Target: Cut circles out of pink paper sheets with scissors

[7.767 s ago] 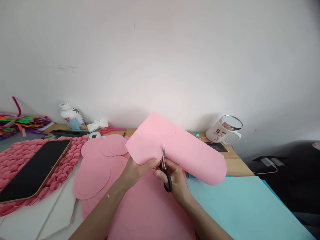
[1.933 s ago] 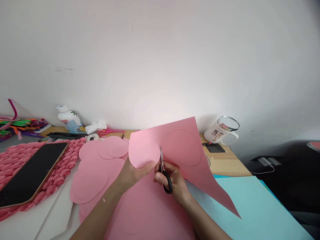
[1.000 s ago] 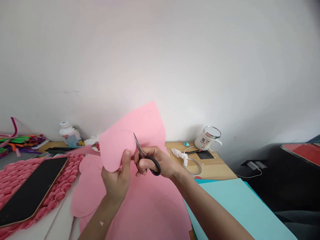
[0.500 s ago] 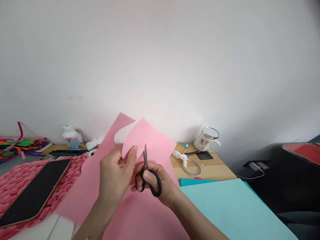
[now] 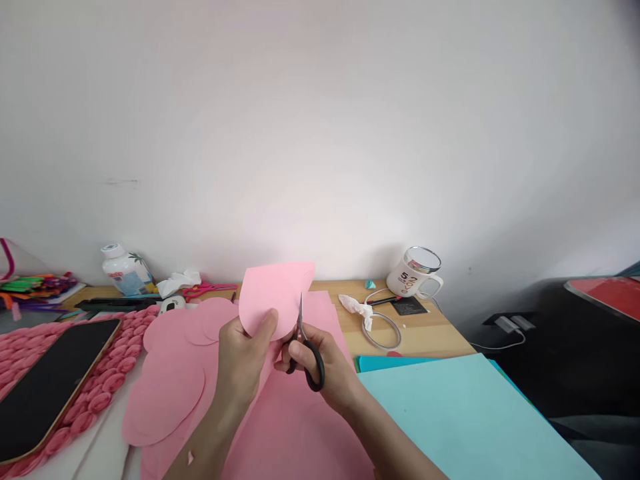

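My left hand [image 5: 245,360] pinches a small pink paper piece [image 5: 273,297] with a rounded lower edge and holds it upright above the table. My right hand [image 5: 320,363] grips black-handled scissors [image 5: 306,347], whose blades point up against the right edge of that piece. Under both hands lies a large pink sheet [image 5: 300,427]. Several cut pink circles [image 5: 170,380] lie in a pile to the left.
A black tablet [image 5: 45,380] rests on a pink knitted mat [image 5: 107,373] at left. A teal sheet [image 5: 460,420] covers the right front. At the back stand a white mug [image 5: 415,275], a bottle [image 5: 120,270], pink scissors [image 5: 207,289], a crumpled tissue [image 5: 357,308] and a cable loop [image 5: 385,327].
The big pink sheet that I was cutting has dropped away to the table. Only a small cut piece stays in my left hand, with the scissors still at its edge.
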### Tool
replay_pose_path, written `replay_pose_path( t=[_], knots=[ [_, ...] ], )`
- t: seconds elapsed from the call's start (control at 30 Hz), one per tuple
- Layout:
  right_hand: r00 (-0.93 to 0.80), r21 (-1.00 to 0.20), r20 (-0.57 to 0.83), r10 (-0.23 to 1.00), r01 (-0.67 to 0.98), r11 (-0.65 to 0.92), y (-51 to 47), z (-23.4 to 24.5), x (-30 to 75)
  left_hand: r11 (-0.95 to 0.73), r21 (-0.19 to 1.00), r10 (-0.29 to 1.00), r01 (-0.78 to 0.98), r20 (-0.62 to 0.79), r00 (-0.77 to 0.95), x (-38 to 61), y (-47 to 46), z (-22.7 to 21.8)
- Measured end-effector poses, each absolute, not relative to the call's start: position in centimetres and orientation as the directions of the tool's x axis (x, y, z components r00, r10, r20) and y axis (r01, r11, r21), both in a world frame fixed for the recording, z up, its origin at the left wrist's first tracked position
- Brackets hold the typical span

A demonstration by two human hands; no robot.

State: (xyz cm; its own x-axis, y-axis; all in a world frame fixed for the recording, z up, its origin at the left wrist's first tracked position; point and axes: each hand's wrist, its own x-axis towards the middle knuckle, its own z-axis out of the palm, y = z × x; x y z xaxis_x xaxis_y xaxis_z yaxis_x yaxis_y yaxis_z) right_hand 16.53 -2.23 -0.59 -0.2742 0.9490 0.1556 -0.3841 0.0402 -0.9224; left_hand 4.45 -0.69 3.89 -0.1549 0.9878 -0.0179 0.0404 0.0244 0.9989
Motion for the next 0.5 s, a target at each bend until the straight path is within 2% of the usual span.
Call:
replay_pose_path(
  t=[0.1,0.17,0.23,0.3,0.33,0.4,0.5],
  knots=[
    [-0.309,-0.928,0.197,0.931,-0.365,0.075,-2.0,-0.4,17.3,-0.123,0.962,0.955,0.245,0.182,-0.235,4.8,-1.0,4.1],
    [-0.317,-0.921,0.207,0.925,-0.383,0.075,-1.9,-0.7,17.5,-0.260,0.889,0.909,0.378,0.358,-0.216,5.2,-1.3,4.1],
    [-0.289,-0.908,0.242,0.926,-0.405,0.111,-1.9,-0.9,17.6,-0.458,0.752,0.805,0.474,0.577,-0.138,5.6,-1.7,4.0],
    [-0.234,-0.893,0.292,0.927,-0.413,0.177,-1.9,-0.9,17.5,-0.603,0.613,0.685,0.510,0.725,-0.062,5.9,-2.0,4.0],
    [-0.210,-0.889,0.312,0.927,-0.409,0.206,-2.0,-0.8,17.5,-0.628,0.585,0.659,0.512,0.751,-0.050,6.0,-2.1,4.1],
    [-0.171,-0.893,0.313,0.934,-0.387,0.229,-2.0,-0.5,17.3,-0.574,0.652,0.711,0.495,0.697,-0.094,6.2,-2.0,4.4],
    [-0.122,-0.918,0.229,0.966,-0.358,0.172,-2.1,-0.4,16.9,-0.334,0.853,0.882,0.401,0.432,-0.186,6.3,-1.4,4.7]
  ],
)
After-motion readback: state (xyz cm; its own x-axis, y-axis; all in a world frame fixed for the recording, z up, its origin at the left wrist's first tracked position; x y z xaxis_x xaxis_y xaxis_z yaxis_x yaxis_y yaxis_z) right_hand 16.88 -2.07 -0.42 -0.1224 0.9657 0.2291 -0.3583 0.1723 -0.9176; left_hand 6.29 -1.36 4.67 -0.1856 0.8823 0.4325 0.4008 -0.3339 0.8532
